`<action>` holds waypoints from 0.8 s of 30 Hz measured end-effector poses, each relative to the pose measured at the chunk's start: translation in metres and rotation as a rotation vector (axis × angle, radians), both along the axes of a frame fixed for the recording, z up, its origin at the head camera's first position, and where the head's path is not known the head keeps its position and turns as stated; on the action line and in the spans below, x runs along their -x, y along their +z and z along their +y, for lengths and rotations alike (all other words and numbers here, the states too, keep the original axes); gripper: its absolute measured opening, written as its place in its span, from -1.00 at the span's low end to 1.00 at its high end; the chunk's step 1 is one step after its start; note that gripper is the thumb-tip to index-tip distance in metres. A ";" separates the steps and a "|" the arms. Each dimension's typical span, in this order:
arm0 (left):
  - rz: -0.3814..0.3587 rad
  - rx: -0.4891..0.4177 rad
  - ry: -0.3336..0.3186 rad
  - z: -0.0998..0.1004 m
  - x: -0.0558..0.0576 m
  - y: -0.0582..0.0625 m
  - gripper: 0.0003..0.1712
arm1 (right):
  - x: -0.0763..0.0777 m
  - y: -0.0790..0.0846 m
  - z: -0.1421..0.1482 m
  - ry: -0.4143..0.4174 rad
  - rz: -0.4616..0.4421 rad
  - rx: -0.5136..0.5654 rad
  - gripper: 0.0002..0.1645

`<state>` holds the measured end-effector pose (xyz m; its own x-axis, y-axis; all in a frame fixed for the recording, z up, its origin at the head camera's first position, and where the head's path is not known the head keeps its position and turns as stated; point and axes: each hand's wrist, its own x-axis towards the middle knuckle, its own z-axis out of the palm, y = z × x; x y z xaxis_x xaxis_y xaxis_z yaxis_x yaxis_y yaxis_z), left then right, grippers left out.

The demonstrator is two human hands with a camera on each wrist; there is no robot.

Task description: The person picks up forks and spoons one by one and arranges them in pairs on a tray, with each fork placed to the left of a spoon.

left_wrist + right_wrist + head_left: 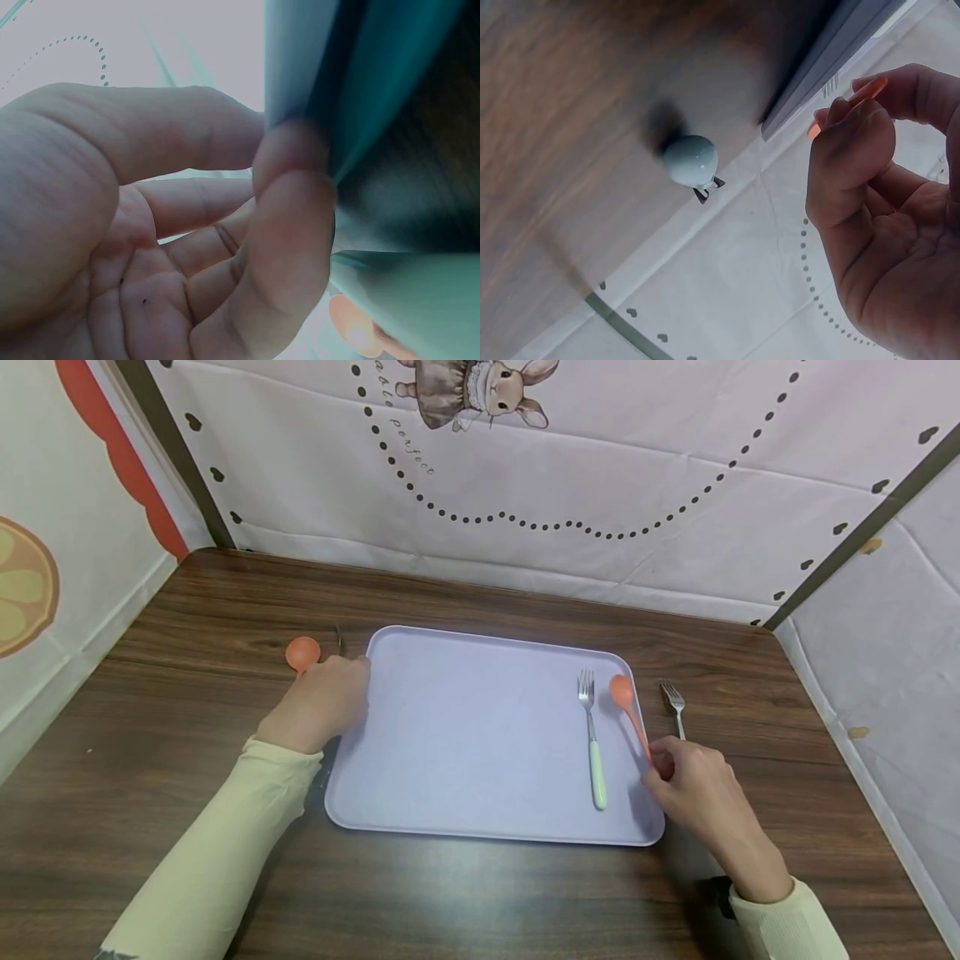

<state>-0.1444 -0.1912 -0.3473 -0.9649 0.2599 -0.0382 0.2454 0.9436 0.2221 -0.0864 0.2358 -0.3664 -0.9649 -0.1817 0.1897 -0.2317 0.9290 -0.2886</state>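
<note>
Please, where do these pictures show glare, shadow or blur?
Head view: a pale glare on the table on the near side of the tray, and a soft shadow beside the right hand; left wrist view: a blue-green cast at right, with the table there dark and smeared; right wrist view: the table blurred at upper left, and a dark shadow beside the pale handle.

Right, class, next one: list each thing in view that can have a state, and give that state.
Tray: right way up, left rim pinched by the left hand.
Right spoon: held by its handle in the right hand.
Inner fork: lying in the tray, unheld.
Left spoon: on the table, partly hidden.
Left fork: mostly hidden.
Right fork: on the table, partly hidden.
</note>
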 end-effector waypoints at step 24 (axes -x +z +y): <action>0.009 0.010 -0.009 0.001 -0.001 0.001 -0.90 | 0.003 -0.003 -0.011 0.033 -0.066 -0.011 -0.70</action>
<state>-0.1437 -0.1902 -0.3462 -0.9628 0.2682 -0.0321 0.2558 0.9436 0.2101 -0.0893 0.2252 -0.3693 -0.9687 -0.2153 0.1233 -0.2428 0.9245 -0.2939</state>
